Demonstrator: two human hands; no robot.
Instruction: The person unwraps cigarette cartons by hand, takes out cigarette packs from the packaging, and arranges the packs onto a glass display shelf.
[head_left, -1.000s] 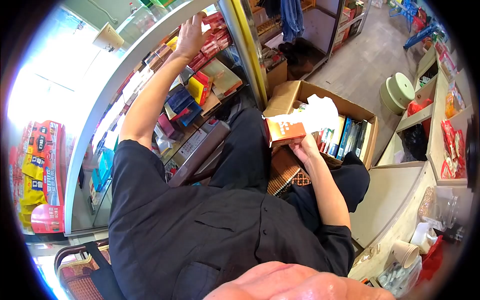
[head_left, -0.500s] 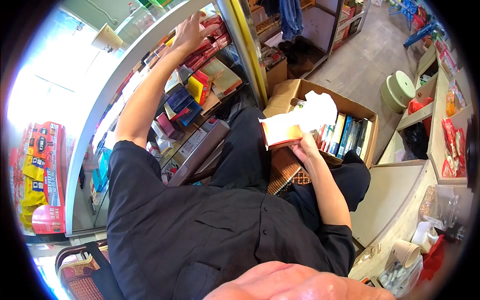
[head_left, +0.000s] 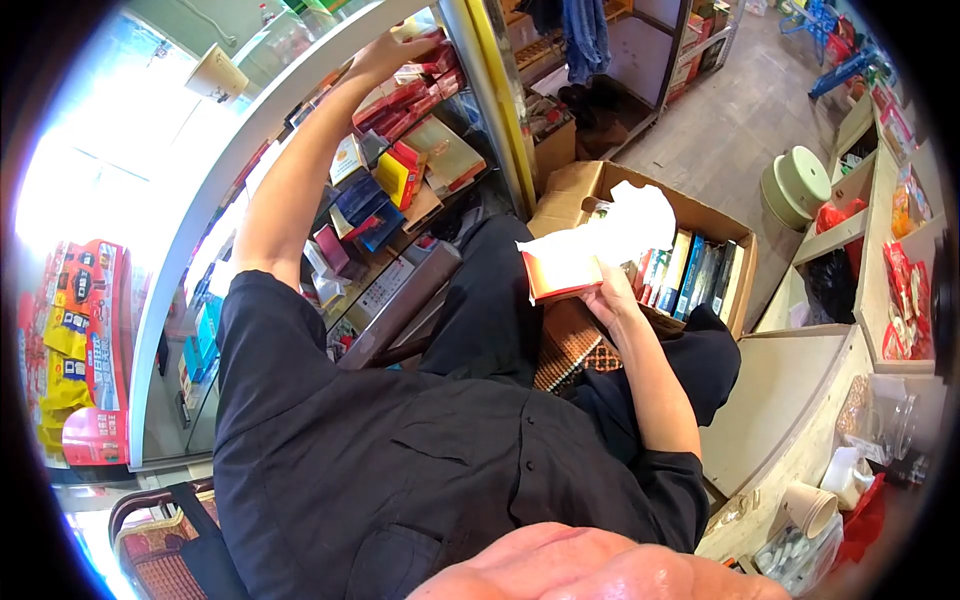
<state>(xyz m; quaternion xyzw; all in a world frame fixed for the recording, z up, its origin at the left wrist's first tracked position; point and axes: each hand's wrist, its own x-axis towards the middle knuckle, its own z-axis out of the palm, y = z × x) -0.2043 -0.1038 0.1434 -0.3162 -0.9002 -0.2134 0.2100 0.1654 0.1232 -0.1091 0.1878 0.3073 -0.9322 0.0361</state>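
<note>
My left hand (head_left: 385, 58) reaches to the top of the glass display case, over red packets (head_left: 400, 108) on the upper shelf. Its fingertips are near the packets, and what they touch, if anything, is hidden. My right hand (head_left: 612, 296) is closed on the near edge of an orange-and-white box (head_left: 562, 277), held above my lap. White material, washed out by glare, shows behind this box. Below the red packets lie a yellow-and-red box (head_left: 397, 175) and blue boxes (head_left: 362, 205).
A cardboard carton (head_left: 570, 190) with upright packs (head_left: 685, 275) stands beyond my right hand. The yellow-edged case post (head_left: 495, 110) rises between the hands. At right are wooden shelves (head_left: 850, 235) and green stools (head_left: 795, 185); at left hang snack packs (head_left: 80, 340).
My left hand has moved right along the upper shelf, over the red packets. The orange-and-white box has tilted and shifted slightly left in my right hand.
</note>
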